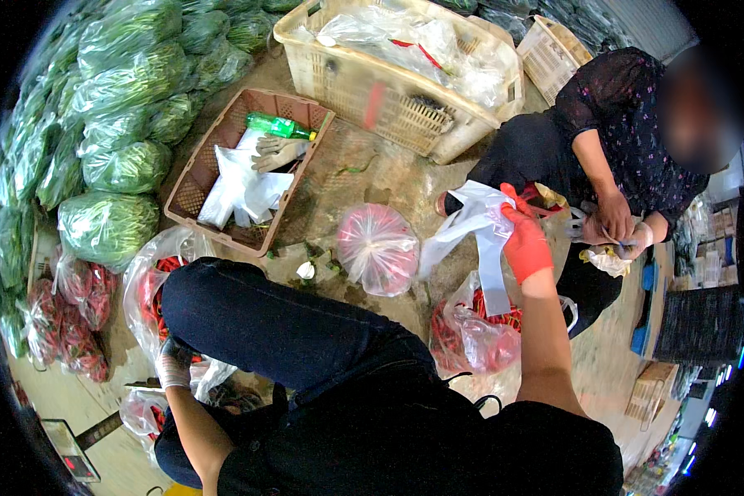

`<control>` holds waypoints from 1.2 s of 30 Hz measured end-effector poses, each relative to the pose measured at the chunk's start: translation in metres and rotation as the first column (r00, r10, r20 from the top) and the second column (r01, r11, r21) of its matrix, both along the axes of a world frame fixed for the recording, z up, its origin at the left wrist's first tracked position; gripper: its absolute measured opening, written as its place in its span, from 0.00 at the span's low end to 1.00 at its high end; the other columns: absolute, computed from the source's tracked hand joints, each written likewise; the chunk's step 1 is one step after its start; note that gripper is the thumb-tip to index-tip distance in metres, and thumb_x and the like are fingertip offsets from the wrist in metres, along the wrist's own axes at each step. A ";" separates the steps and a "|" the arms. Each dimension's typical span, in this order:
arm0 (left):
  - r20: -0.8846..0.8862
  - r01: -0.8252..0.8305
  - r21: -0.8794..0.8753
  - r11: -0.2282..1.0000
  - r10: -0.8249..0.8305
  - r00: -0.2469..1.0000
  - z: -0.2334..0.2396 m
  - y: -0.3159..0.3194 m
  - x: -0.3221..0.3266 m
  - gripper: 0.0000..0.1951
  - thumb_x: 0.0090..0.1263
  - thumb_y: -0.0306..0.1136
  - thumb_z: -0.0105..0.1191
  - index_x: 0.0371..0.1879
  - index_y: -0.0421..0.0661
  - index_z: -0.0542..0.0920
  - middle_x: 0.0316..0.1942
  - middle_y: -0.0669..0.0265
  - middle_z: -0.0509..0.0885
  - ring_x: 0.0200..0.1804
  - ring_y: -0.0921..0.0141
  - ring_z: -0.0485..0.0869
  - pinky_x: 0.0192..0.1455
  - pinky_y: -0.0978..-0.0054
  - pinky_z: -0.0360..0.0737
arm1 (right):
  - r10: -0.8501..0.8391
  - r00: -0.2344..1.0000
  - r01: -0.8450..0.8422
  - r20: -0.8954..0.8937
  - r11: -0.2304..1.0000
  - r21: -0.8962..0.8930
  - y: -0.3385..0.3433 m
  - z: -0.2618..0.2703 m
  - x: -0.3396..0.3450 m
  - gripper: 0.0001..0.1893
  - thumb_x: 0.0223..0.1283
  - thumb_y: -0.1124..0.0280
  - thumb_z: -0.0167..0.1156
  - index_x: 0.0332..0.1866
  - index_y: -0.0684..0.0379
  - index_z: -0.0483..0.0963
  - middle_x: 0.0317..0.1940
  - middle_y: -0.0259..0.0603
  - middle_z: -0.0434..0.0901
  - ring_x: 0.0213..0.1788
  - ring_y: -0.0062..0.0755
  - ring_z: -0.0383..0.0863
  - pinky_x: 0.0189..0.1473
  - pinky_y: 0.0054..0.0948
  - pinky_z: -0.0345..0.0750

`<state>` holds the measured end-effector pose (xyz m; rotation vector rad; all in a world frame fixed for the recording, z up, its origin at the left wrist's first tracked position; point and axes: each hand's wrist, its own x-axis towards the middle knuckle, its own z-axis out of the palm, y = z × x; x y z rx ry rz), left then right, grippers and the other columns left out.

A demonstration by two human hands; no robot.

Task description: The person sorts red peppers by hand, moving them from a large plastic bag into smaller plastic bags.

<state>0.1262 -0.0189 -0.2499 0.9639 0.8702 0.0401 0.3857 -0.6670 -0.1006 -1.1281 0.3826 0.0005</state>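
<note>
My right hand [525,239], in a red glove, grips a bundle of thin white plastic bags [480,226] out in front on the right. Beneath them stands an open clear bag of red chili peppers [471,338]. My left hand [175,359], in a dark-fingered glove with a pale cuff, is at the lower rim of another open clear bag [137,297] of red chilies, partly behind my knee; whether its fingers grip the bag is unclear. A tied, round clear bag of red contents [378,249] sits on the floor between my hands.
A brown plastic crate [189,173] holds white bags, gloves and a green bottle. Behind is a large cream crate [359,80] of clear plastic. Bagged green vegetables [108,226] are piled left, above bagged red chilies [68,322]. A co-worker [632,118] sits at the right, hands together.
</note>
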 end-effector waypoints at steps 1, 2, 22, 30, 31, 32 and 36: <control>0.030 -0.044 -0.064 0.997 0.046 0.998 -0.005 0.002 0.000 0.14 0.60 0.36 0.45 0.44 0.46 0.74 0.45 0.64 0.77 0.46 0.67 0.76 0.49 0.71 0.72 | -0.046 0.999 0.046 0.009 0.997 -0.057 -0.001 -0.006 0.003 0.14 0.49 0.76 0.56 0.45 0.59 0.72 0.40 0.35 0.75 0.40 0.27 0.74 0.45 0.26 0.72; 0.057 -0.087 -0.126 0.988 0.095 0.994 -0.007 0.005 -0.002 0.14 0.58 0.36 0.48 0.42 0.47 0.74 0.42 0.66 0.78 0.43 0.69 0.77 0.44 0.72 0.74 | -0.039 0.999 0.040 0.013 0.998 -0.054 -0.003 -0.011 0.005 0.14 0.49 0.76 0.56 0.45 0.59 0.72 0.40 0.35 0.75 0.40 0.27 0.74 0.45 0.26 0.72; -0.225 -0.348 0.302 0.888 0.421 0.879 0.044 -0.056 -0.071 0.15 0.54 0.30 0.50 0.42 0.44 0.74 0.24 0.66 0.77 0.19 0.74 0.73 0.20 0.79 0.70 | 0.303 0.891 -0.330 -0.339 -0.082 -0.941 0.066 -0.064 0.072 0.23 0.45 0.61 0.57 0.49 0.60 0.69 0.31 0.47 0.77 0.37 0.41 0.77 0.43 0.30 0.71; -0.290 -0.217 0.479 0.851 0.386 0.876 0.015 -0.071 -0.056 0.12 0.54 0.31 0.50 0.37 0.39 0.77 0.26 0.67 0.78 0.26 0.76 0.74 0.30 0.79 0.71 | 0.802 0.595 -0.450 -0.045 0.287 -0.846 0.287 -0.012 0.082 0.15 0.55 0.73 0.49 0.48 0.65 0.69 0.39 0.39 0.76 0.39 0.21 0.74 0.43 0.21 0.70; -0.264 -0.289 0.407 0.867 0.414 0.871 0.007 -0.072 -0.055 0.12 0.54 0.30 0.51 0.37 0.39 0.77 0.26 0.67 0.78 0.25 0.76 0.74 0.28 0.80 0.71 | 0.887 0.458 -0.542 -0.049 0.235 -0.807 0.321 -0.025 0.079 0.15 0.55 0.74 0.49 0.48 0.64 0.69 0.39 0.39 0.76 0.39 0.21 0.74 0.43 0.21 0.70; -0.254 -0.316 0.377 0.871 0.425 0.869 0.000 -0.074 -0.056 0.12 0.54 0.30 0.51 0.37 0.40 0.77 0.25 0.68 0.77 0.24 0.77 0.73 0.27 0.80 0.71 | 0.947 0.317 -0.626 -0.055 0.165 -0.762 0.352 -0.035 0.072 0.14 0.55 0.75 0.49 0.48 0.64 0.69 0.39 0.39 0.76 0.39 0.21 0.74 0.44 0.21 0.70; -0.203 -0.436 0.191 0.879 0.471 0.859 -0.021 -0.077 -0.048 0.10 0.54 0.29 0.51 0.35 0.40 0.76 0.24 0.68 0.77 0.23 0.77 0.73 0.25 0.81 0.70 | 0.975 0.039 -0.830 -0.217 -0.089 -0.550 0.500 -0.058 0.009 0.14 0.56 0.72 0.48 0.47 0.65 0.70 0.35 0.38 0.78 0.39 0.23 0.76 0.46 0.19 0.68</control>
